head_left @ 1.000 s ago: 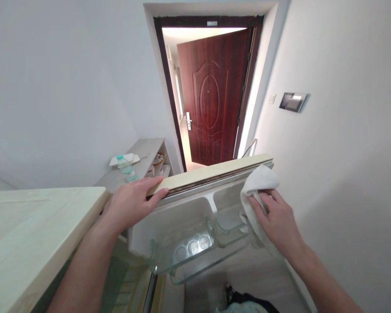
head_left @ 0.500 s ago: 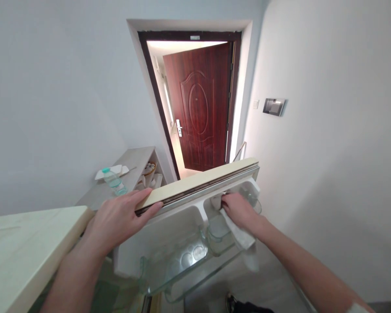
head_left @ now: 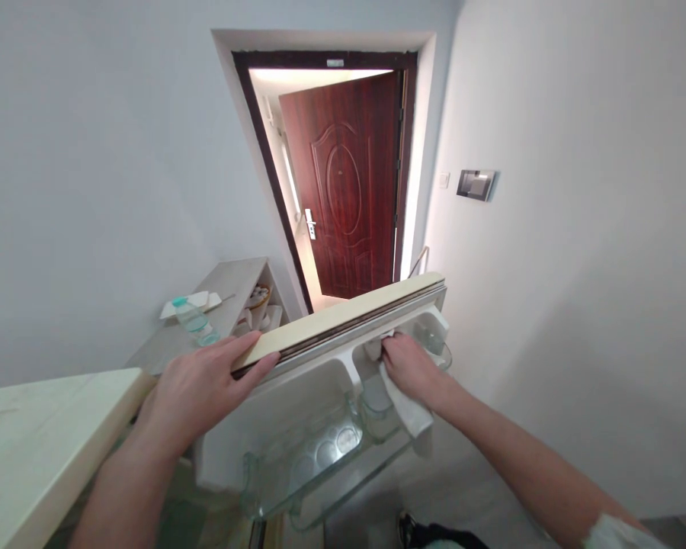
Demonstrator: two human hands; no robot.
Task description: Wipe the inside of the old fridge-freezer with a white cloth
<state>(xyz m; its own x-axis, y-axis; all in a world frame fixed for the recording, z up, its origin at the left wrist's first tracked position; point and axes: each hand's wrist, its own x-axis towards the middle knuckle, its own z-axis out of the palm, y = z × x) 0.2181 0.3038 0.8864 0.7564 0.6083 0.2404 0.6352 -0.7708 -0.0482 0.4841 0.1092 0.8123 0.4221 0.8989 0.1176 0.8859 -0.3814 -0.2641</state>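
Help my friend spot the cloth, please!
Start at the open fridge door, in front of the person. Look to the right of the white divider inside it, where the right hand holds the cloth. It's soft, white and dangling, unlike the stiff, see-through trays nearby.

The fridge door [head_left: 348,311] stands right of the fridge [head_left: 46,442]. The left hand [head_left: 206,381] lies on that door's top edge; the right hand [head_left: 407,362] and part of the cloth [head_left: 408,412] are in its right compartment [head_left: 369,375]. A bottle [head_left: 194,320] stands on the cabinet [head_left: 234,274], behind the left hand. Further back is the room door [head_left: 340,191]; a panel [head_left: 476,184] hangs on the right wall [head_left: 577,191].
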